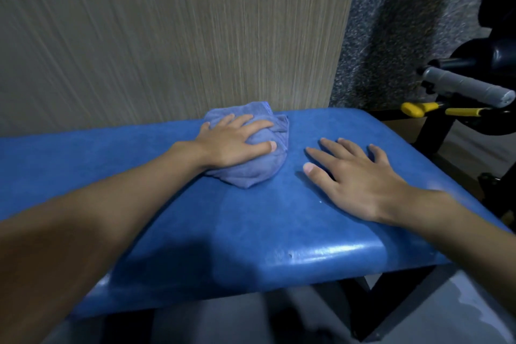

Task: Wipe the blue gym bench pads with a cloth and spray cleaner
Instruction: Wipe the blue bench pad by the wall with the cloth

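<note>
The fingers (pixel 259 127) of the left hand (pixel 231 142) were spread and curved down over a bunched lilac-blue cloth (pixel 251 176). The thumb was pressed into the side of the wad that faced the other hand. The hand cupped and gripped the cloth rather than lying flat on it.

The cloth sat on the blue bench pad (pixel 251 232), close to the pad's far edge and just in front of a wood-grain wall (pixel 167 36). The left forearm reached to it diagonally from the lower left.

To the right of the cloth, near it but not touching, the right hand (pixel 360 181) lay palm down on the bare pad. Its fingers (pixel 335 148) were straight and fanned apart, holding nothing, and it seemed to be bracing.

The pad's long axis ran left to right across the view. A long stretch of it extended to the left of the cloth, and a shorter stretch ended in a rounded corner on the right. The left hand already had the cloth, so the next wiping stroke would most likely be a push or pull along that long axis. The right hand sat in the way of any stroke to the right.

The pad's near edge shone as if damp. No spray cleaner was in view. Beyond the pad's right end stood dark gym equipment with a grey handle (pixel 466 89) and a yellow lever (pixel 416 109), well apart from both hands.
</note>
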Demonstrator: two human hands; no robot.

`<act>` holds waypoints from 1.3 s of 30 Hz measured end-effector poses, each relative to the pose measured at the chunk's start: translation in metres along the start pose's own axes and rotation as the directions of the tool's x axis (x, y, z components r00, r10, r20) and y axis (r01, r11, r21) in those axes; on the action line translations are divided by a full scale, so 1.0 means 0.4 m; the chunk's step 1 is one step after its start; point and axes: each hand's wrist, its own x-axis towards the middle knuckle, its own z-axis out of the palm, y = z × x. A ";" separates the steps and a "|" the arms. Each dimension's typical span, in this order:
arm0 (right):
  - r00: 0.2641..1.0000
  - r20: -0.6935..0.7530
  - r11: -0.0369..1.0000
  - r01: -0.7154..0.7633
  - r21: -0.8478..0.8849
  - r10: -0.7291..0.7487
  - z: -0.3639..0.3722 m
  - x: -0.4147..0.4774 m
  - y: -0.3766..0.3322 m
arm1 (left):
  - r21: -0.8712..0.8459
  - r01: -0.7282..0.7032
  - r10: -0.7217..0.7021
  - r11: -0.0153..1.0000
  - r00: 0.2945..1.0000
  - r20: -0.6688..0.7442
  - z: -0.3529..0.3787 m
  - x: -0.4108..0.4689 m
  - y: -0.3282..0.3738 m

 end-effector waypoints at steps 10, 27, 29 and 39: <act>0.999 -0.020 1.000 -0.029 0.013 0.029 -0.004 -0.004 -0.008 | 0.028 -0.015 0.014 0.999 1.000 0.015 0.012 -0.048 0.006; 1.000 -0.009 0.999 0.017 0.047 -0.016 -0.018 -0.007 -0.058 | 0.041 -0.078 0.076 0.996 0.996 0.046 0.025 -0.262 0.037; 0.999 0.017 1.000 0.031 0.002 -0.031 0.000 -0.004 -0.062 | 0.028 -0.058 0.056 0.998 0.997 0.044 0.018 -0.195 0.008; 1.000 0.006 1.000 0.023 -0.011 -0.023 0.001 -0.007 -0.068 | 0.009 0.000 0.000 1.000 1.000 -0.001 -0.009 0.036 -0.082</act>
